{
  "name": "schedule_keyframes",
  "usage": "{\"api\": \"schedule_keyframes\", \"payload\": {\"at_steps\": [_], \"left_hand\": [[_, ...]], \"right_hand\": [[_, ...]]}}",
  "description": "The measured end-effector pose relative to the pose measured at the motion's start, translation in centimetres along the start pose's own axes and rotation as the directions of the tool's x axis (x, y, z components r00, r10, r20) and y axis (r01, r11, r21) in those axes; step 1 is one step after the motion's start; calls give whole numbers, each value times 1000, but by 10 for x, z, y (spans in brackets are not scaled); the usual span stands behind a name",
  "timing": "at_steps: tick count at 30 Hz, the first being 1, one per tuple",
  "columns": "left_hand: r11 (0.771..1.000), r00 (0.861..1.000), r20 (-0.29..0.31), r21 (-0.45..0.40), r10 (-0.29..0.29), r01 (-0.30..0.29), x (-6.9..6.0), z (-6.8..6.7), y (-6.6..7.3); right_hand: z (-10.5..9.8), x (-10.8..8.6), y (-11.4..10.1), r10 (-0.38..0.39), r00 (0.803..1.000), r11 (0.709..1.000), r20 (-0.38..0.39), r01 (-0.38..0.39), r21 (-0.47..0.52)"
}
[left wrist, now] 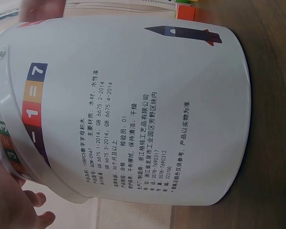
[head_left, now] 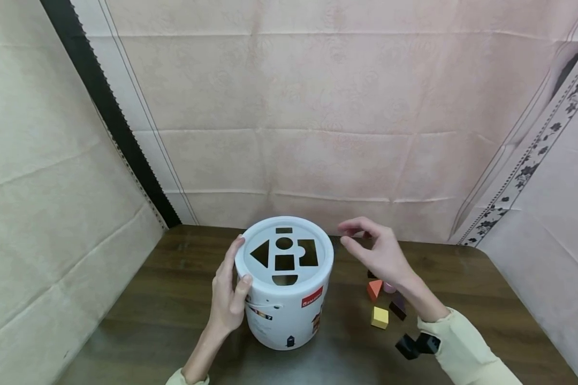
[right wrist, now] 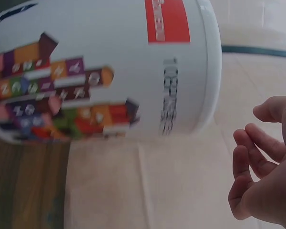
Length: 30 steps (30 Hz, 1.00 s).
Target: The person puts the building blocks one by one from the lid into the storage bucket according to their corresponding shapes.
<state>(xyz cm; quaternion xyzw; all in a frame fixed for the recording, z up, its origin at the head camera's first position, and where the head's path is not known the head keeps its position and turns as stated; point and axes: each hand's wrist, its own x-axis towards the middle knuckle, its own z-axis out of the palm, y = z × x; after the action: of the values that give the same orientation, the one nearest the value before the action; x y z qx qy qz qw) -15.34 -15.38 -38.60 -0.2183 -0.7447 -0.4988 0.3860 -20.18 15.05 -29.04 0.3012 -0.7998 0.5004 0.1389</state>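
Observation:
A white bucket (head_left: 289, 315) stands upright on the table, its lid (head_left: 260, 277) pierced by a circle, a triangle, rectangles and other cut-outs. My left hand (head_left: 228, 297) holds the bucket's left side near the rim, thumb in front and fingers farther back. In the left wrist view, printed text covers the bucket wall (left wrist: 133, 62). To the right of the lid, my right hand (head_left: 373, 248) is in the air, apart from the bucket. Its fingers are loosely bent, and nothing shows between thumb and fingertips in the right wrist view.
Right of the bucket lie a red triangular block (head_left: 374, 289), a yellow block (head_left: 379, 317), a dark block (head_left: 397, 308) and a pink block (head_left: 389, 288), partly behind the right forearm. Another dark piece (head_left: 372, 275) is mostly hidden. Cloth (head_left: 318, 107) hangs behind the wooden table (head_left: 144, 321).

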Motion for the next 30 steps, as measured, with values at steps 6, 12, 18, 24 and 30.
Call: {"api": "schedule_keyframes", "payload": {"at_steps": [6, 12, 18, 24, 30], "left_hand": [[1000, 1000, -11, -3, 13, -13, 0, 0, 0], [1000, 1000, -11, -2, 21, -21, 1, 0, 1], [1000, 1000, -6, -1, 16, -16, 1, 0, 1], [1000, 1000, -3, -9, 12, -12, 2, 0, 0], [1000, 1000, -3, -3, 3, -3, 0, 0, 0]], "right_hand": [[-23, -20, 21, 8, 999, 998, -51, -11, -60], [-44, -42, 36, 52, 994, 992, -94, -62, -109], [-60, -62, 55, 116, 983, 983, -139, -134, -128], [-73, -82, 78, 168, 967, 972, -191, -195, -132], [-83, -97, 92, 201, 954, 960, -221, -237, -150]]}}
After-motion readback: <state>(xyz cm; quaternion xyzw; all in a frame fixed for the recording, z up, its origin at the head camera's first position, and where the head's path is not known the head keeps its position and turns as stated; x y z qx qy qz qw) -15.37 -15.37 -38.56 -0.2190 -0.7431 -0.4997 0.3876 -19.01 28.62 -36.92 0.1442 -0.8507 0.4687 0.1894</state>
